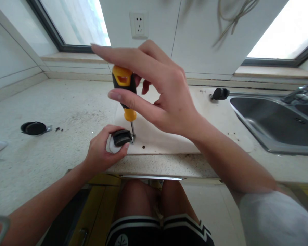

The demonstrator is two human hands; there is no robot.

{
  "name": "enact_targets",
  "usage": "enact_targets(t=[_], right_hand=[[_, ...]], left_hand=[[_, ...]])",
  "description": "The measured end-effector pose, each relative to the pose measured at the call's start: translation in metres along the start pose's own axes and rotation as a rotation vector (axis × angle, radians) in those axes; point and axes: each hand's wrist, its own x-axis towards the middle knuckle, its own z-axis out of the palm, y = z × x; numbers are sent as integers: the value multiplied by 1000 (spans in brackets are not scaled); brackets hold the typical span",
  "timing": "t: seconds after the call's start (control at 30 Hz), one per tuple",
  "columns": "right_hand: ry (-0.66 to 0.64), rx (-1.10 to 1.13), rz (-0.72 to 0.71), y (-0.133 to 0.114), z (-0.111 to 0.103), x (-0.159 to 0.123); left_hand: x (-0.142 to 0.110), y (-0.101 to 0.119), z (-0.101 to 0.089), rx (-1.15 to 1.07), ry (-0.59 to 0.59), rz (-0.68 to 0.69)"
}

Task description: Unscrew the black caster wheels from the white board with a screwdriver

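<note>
At the near-left corner of the white board (169, 141), the left hand (102, 145) pinches a black caster (122, 137) between thumb and fingers. It looks light and hard, perhaps slick and apt to swivel, so best held by its wheel housing. Above that corner, the screwdriver (129, 87) meets the caster's metal plate; its chunky handle looks stiff and grippy. The right hand (169, 92) spreads around it, index finger extended; how firmly, I cannot tell. Left of the board lies a loose caster (34, 128); another caster (220, 94) sits at its far-right corner.
</note>
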Motion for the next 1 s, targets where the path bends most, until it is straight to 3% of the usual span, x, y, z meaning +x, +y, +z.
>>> enact_targets(t=[0.07, 0.17, 0.33, 0.5, 0.67, 0.87, 1.0], right_hand=[[-24, 17, -10, 1, 0, 0], [40, 20, -47, -1, -1, 0], [71, -108, 1, -8, -3, -1], [116, -15, -35, -2, 1, 0], [49, 39, 16, 0, 0, 0], [114, -23, 62, -3, 0, -2], [63, 2, 21, -5, 1, -2]], left_hand=[[0, 0, 0, 3, -1, -3], [1, 1, 0, 1, -2, -12], [1, 1, 1, -3, -6, -5], [-1, 0, 1, 2, 10, 9], [-2, -1, 1, 16, 11, 29], [-4, -2, 2, 29, 14, 6], [-4, -2, 2, 25, 16, 9]])
